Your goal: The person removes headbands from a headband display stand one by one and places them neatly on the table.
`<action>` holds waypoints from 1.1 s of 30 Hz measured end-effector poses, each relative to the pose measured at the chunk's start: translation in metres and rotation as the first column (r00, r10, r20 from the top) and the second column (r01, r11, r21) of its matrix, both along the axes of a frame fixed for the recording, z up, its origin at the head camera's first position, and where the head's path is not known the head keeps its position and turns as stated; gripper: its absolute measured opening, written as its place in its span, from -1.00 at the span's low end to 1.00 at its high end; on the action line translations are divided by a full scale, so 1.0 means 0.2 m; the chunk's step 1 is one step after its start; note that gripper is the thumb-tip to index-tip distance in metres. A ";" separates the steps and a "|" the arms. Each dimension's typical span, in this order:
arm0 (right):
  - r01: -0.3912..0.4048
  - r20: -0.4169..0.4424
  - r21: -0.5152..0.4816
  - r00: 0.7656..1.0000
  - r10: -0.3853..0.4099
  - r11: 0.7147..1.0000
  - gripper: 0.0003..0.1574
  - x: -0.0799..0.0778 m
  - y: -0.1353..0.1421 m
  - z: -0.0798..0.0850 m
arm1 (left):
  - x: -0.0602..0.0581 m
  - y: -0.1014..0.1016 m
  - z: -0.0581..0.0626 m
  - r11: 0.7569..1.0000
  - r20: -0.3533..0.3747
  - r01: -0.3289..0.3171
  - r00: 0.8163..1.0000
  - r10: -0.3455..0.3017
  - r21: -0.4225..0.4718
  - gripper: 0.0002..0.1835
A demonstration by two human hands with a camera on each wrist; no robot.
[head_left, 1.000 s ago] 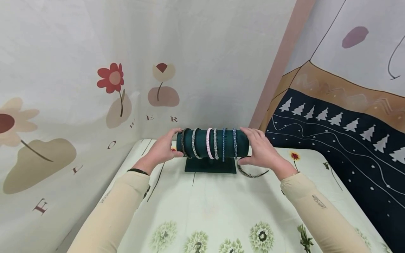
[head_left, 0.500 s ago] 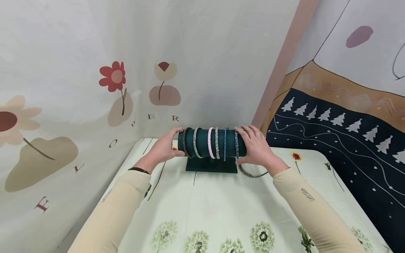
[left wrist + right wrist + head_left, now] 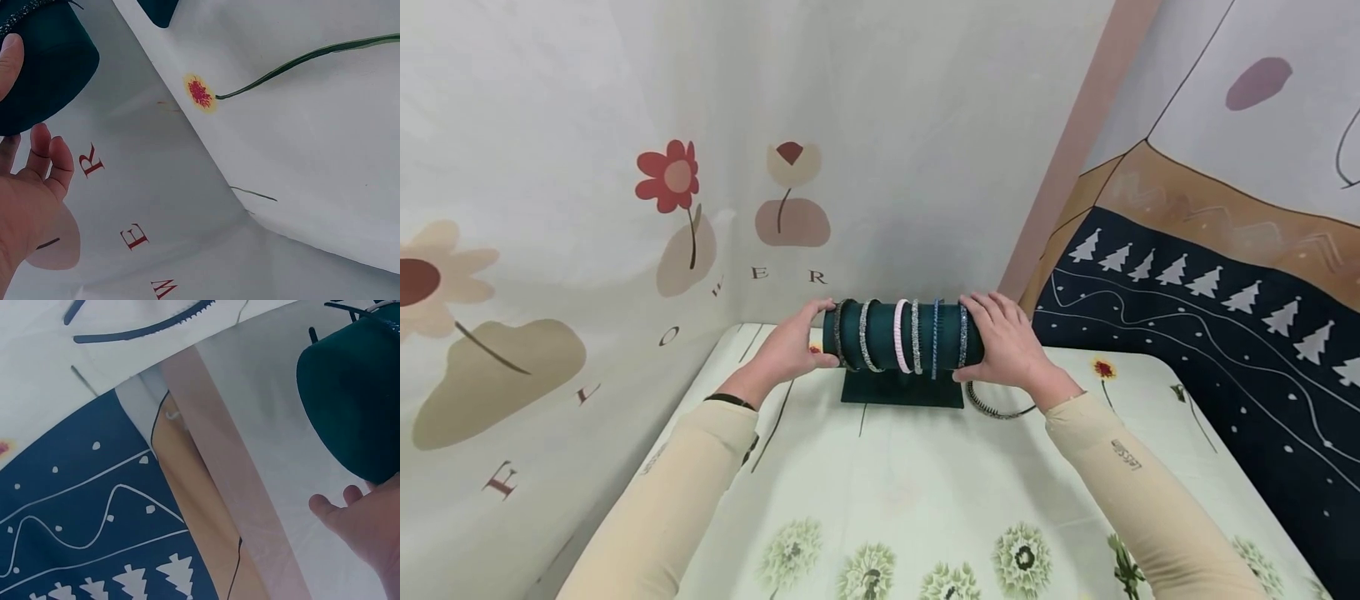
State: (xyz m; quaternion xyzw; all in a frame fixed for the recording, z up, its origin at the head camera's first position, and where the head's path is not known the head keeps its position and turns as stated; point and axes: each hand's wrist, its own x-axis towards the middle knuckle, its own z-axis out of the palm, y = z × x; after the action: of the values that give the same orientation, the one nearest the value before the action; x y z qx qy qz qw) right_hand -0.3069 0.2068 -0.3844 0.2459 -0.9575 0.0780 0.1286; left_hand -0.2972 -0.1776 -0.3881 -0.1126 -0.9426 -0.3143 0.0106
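Headband display stand (image 3: 883,339) — six headbands (image 3: 898,337) around it — between left hand (image 3: 786,346) and right hand (image 3: 1011,343), each gripping an end.

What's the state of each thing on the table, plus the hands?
Display roll: horizontal, above its base
Base: flat on the table
Six headbands: fitted over the roll, unevenly spaced
Loose headband: lying on the table, partly hidden
Left hand: holding the roll's left end
Right hand: holding its right end

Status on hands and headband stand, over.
Left hand, right hand grip headband stand by ends. Six headbands on it. Loose headband on tablecloth beside base.
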 end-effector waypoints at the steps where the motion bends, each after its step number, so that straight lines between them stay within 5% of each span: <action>1: 0.001 0.011 -0.009 1.000 -0.001 1.000 0.68 -0.01 0.00 0.00 | 0.00 0.00 0.00 1.000 0.002 0.001 1.000 -0.001 0.000 0.12; 18: -0.019 0.113 -0.067 0.993 0.026 0.998 0.64 -0.06 -0.02 0.06 | -0.01 0.01 0.01 1.000 0.001 0.018 1.000 -0.018 0.002 0.10; 33: -0.056 0.180 0.008 0.982 0.053 0.998 0.72 -0.09 -0.03 0.10 | 0.00 0.02 0.01 1.000 0.003 0.003 1.000 -0.003 0.005 0.09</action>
State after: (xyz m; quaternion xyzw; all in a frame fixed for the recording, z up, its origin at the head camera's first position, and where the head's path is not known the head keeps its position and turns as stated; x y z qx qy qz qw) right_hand -0.3246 0.2007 -0.3642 0.2648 -0.9586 0.0973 0.0382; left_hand -0.2964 -0.1745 -0.3868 -0.1135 -0.9416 -0.3168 0.0089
